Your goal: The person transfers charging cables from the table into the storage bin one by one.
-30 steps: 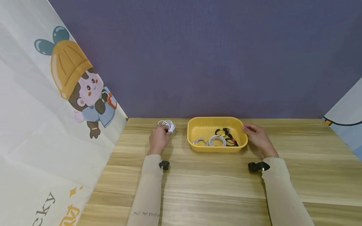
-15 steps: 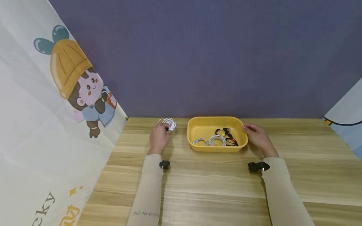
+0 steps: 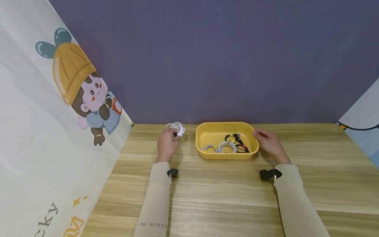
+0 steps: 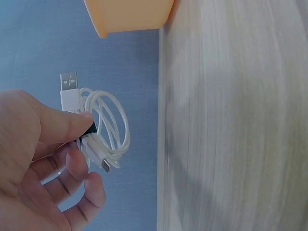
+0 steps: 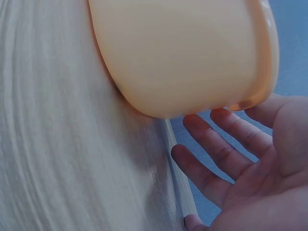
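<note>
My left hand (image 3: 167, 144) pinches a coiled white USB cable (image 4: 113, 130) between thumb and fingers, at the black tie (image 4: 91, 129) round its middle. In the left wrist view the metal USB plug (image 4: 69, 81) points up, and a smaller plug (image 4: 105, 165) sticks out lower down. My right hand (image 3: 270, 144) holds the right end of a yellow plastic bin (image 3: 228, 157); the thumb is hooked at the rim and the fingertips are against the outer wall. Inside the bin lie a white coiled cable (image 3: 219, 148), a grey-white one (image 3: 211, 146) and black cables (image 3: 242, 148).
The bin stands near the back edge of a wood-grain table (image 3: 222, 197). Behind it rises a dark blue-grey panel (image 3: 213, 65). A white printed sheet (image 3: 38, 138) with a cartoon figure borders the left side.
The cable in my left hand has shifted very slightly to the right and up. My right hand and the bin have stayed put.
</note>
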`<state>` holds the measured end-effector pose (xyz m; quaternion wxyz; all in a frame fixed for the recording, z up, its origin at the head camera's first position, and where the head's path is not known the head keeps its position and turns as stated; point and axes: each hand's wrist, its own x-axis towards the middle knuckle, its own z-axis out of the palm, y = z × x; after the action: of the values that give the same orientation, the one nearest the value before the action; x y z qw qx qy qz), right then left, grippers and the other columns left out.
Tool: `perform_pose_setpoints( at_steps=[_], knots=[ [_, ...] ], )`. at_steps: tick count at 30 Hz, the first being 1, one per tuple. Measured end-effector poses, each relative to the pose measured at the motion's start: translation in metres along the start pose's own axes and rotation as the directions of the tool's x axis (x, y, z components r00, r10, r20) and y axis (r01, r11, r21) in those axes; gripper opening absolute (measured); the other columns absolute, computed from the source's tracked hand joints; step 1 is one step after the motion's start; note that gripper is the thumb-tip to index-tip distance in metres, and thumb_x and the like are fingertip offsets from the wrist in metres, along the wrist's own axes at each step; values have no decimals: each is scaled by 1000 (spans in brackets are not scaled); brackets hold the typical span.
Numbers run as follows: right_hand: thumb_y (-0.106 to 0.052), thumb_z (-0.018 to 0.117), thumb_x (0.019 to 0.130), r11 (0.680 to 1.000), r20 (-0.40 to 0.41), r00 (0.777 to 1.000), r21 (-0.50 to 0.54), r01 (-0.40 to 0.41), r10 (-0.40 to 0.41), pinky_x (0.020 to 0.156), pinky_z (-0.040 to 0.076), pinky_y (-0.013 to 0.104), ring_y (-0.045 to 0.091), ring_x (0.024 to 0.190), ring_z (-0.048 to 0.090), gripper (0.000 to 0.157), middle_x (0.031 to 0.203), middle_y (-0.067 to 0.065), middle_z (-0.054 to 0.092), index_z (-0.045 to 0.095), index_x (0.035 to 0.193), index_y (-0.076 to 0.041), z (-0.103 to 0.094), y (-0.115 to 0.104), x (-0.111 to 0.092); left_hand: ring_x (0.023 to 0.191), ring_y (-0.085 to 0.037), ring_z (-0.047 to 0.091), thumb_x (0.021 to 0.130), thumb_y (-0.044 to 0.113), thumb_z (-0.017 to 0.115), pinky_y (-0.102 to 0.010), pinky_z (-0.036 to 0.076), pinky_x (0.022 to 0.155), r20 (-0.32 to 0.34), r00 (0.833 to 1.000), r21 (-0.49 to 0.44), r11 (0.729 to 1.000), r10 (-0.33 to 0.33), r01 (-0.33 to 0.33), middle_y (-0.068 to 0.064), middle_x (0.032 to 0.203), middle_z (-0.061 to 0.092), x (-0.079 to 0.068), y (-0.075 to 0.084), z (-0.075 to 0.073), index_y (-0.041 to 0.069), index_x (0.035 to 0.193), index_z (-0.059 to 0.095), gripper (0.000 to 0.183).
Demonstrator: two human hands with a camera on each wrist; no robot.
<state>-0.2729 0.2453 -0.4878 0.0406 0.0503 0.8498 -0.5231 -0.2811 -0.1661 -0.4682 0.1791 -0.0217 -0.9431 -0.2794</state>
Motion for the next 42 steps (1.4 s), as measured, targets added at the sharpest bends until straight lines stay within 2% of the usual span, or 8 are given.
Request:
perform_pose_setpoints(
  at_steps=[19, 29, 42],
  knots=[
    [-50, 47, 106, 1000, 6, 1000, -2, 4, -4, 118, 31, 62, 46, 144, 39, 68, 156, 27, 43, 46, 150, 1, -1, 0, -2, 94, -28, 70, 89, 8, 74, -46, 57, 77, -28, 999, -31, 998, 45, -46, -6, 112, 73, 1, 3, 1, 10, 111, 76, 22],
    [-49, 46, 106, 1000, 15, 1000, -1, 13, -13, 119, 31, 62, 46, 144, 38, 67, 156, 27, 43, 46, 150, 2, 1, 2, 0, 83, -24, 68, 86, 6, 75, -42, 55, 74, -59, 994, -51, 994, 92, -95, -6, 107, 73, 0, 7, 3, 8, 107, 77, 21],
    [-51, 46, 106, 1000, 24, 1000, 4, 8, -8, 120, 29, 62, 46, 146, 36, 69, 159, 27, 39, 44, 151, 1, -2, 3, 1, 80, -22, 67, 87, 5, 75, -40, 54, 71, -57, 992, -66, 991, 109, -113, -6, 108, 73, 0, 15, 2, 7, 108, 76, 21]
  ],
)
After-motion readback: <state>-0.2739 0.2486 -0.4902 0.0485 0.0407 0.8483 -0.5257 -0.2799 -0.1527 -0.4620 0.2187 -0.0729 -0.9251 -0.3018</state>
